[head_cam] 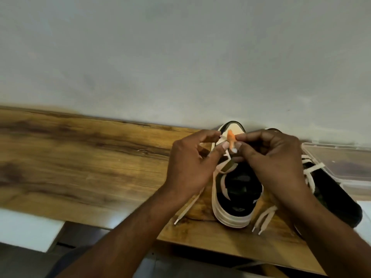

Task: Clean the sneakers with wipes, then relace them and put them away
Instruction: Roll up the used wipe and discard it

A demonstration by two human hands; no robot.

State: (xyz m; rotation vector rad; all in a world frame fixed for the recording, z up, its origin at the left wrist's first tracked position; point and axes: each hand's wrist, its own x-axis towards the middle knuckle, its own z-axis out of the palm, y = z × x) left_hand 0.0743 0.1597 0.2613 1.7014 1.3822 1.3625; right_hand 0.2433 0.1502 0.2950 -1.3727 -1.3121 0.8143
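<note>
Head view of a wood-grain tabletop (80, 157) set against a pale grey wall (180, 57). Two black sneakers with thick cream soles stand near the table's right end, toes at the back edge by the wall and heels toward the front edge. The nearer-centre sneaker (234, 189) is partly unlaced: a flat cream shoelace (188, 207) trails from its eyelets across the wood to the front edge on its left side. Two more cream lace ends (265, 217) lie on the wood between the shoes. The second black sneaker (333, 195), just beside the first on its right, shows crossed cream lacing over its tongue and is partly hidden by the right forearm.

The left hand (192, 167) is curled, thumb and forefinger closed on a thin lace tip above the first sneaker's toe. The right hand (275, 159) is likewise curled, its fingertips pinching a small orange-and-white piece (291, 140) whose nature is unclear through motion blur. Both hands meet over the toe of the first sneaker.

A clear plastic lidded box (341, 159) sits at the table's right edge, behind the second sneaker.
</note>
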